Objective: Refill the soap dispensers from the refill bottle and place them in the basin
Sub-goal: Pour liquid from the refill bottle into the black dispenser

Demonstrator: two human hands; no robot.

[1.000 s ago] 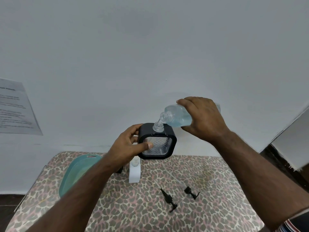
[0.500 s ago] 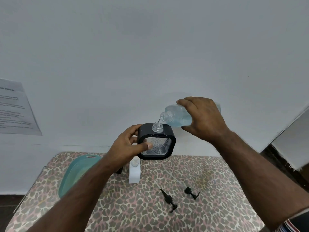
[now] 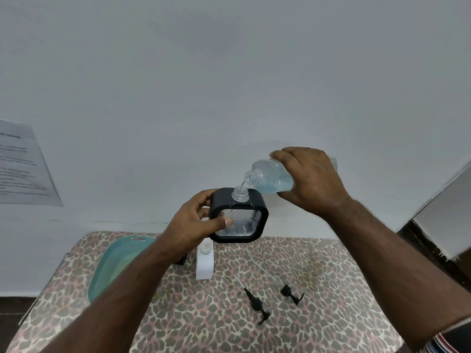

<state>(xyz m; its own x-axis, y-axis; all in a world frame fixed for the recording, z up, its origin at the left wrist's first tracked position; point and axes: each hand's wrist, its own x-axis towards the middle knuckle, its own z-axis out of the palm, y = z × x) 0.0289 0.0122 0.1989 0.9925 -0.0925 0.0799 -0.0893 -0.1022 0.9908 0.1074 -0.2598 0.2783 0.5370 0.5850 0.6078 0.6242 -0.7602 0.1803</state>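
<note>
Head view shows both hands raised above the table [image 3: 331,289]; the left hand [image 3: 196,225] is wrapped around the black-framed dispenser [image 3: 239,216], fingers curled behind its left edge and the thumb pressed flat on the clear quilted front panel, so the open neck of the dispenser stands just past the fingertips; the right hand [image 3: 309,179] grips the refill bottle [image 3: 270,178] from above, fingers closed over its far side, the bottle tipped nearly level with its mouth pointing down toward the left hand; blue liquid lies along the lower side of the bottle, and a thin stream runs from its mouth into the dispenser neck; compared with a second ago the bottle mouth stands slightly higher off the neck and the dispenser sits a touch more upright, while both grips are unchanged; below the left wrist a white dispenser [image 3: 204,262] stands upright on the leopard-print cloth with its top off; the teal basin [image 3: 114,263] lies beyond the left forearm, near the table's left edge; two black pump heads [image 3: 257,305] lie on the cloth under the right forearm, well apart from either hand; a printed sheet [image 3: 23,164] hangs on the wall at far left.
</note>
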